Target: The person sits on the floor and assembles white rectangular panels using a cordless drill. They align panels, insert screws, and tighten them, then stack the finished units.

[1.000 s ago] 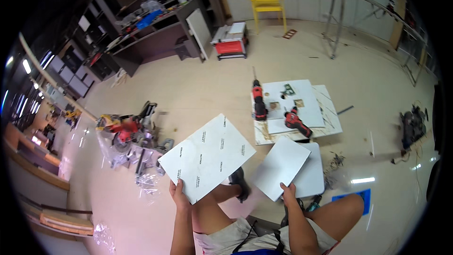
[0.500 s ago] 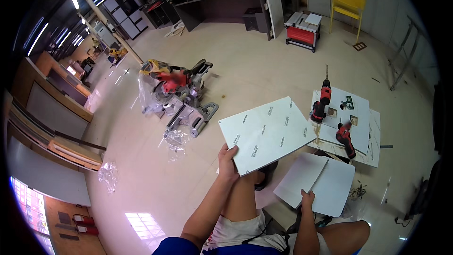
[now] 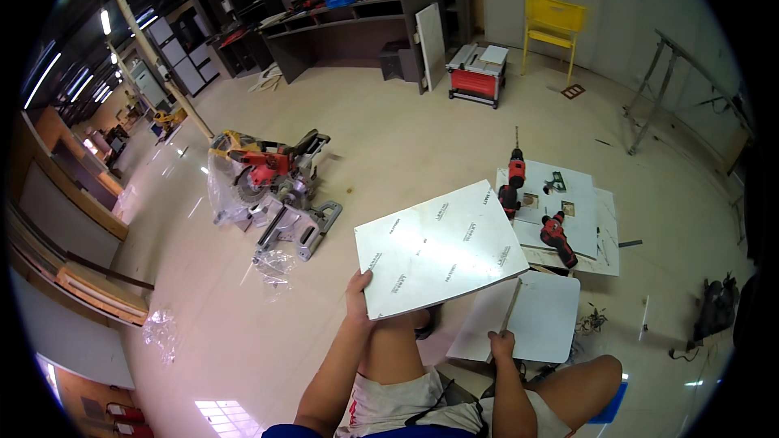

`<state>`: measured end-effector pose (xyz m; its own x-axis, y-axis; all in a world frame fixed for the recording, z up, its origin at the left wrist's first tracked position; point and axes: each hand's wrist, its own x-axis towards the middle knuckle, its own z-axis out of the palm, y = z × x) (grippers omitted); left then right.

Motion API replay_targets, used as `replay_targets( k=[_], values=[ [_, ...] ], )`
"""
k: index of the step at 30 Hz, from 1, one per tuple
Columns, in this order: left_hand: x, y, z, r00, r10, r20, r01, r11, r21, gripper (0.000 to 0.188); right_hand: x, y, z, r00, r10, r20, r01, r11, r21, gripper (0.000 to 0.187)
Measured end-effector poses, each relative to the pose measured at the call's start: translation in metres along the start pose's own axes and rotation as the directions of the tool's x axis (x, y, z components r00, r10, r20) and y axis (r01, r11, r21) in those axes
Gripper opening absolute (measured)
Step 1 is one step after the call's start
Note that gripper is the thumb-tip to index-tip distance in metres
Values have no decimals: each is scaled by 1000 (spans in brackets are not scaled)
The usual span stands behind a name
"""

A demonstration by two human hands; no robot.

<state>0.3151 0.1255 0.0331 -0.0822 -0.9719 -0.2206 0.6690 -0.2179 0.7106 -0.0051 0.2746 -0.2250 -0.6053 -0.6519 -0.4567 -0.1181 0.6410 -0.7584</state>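
A wide white panel (image 3: 438, 247) with printed film on its face is gripped at its near left corner by my left hand (image 3: 358, 296), thumb on top and the other fingers hidden beneath. My right hand (image 3: 502, 345) closes on the near end of a narrower white board (image 3: 479, 324), at its long edge. That board is tilted, and the wide panel covers its far end. Beside it lies a white rounded-corner surface (image 3: 548, 316), like a stool top. A red and black drill (image 3: 515, 170) with a long bit and a second red and black power tool (image 3: 557, 239) rest beyond.
White boards (image 3: 604, 231) lie stacked under the tools. A red mitre saw (image 3: 268, 166) stands on the floor at left, with clear plastic wrap (image 3: 276, 272) near it. Further back are a red-fronted table saw (image 3: 479, 77), a yellow chair (image 3: 554, 20) and a dark workbench (image 3: 349, 20).
My view has turned, so the surroundings sit further left and mostly lower. The narrower board in my right hand has tipped and shows more of its edge. Both hands keep their holds.
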Motion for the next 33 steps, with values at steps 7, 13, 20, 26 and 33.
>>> replay_targets(
  k=[7,13,20,26,33],
  values=[
    [23,-17,-23,986,-152,72,166,948,-271,44,18,44,-4,987,-146,-72,115,937,-329,39],
    [19,-3,-75,972,119,203,-50,947,-316,37,-13,14,18,999,-9,48,25,940,-341,36],
    [6,22,-61,956,77,284,34,930,-365,46,1,24,39,994,22,106,20,926,-377,32],
    [8,21,-48,979,136,-151,-143,989,-36,49,18,22,59,994,39,99,2,925,-380,32],
    [18,17,-27,964,200,-174,-173,972,156,51,51,72,94,996,75,40,-61,960,-273,40]
  ],
)
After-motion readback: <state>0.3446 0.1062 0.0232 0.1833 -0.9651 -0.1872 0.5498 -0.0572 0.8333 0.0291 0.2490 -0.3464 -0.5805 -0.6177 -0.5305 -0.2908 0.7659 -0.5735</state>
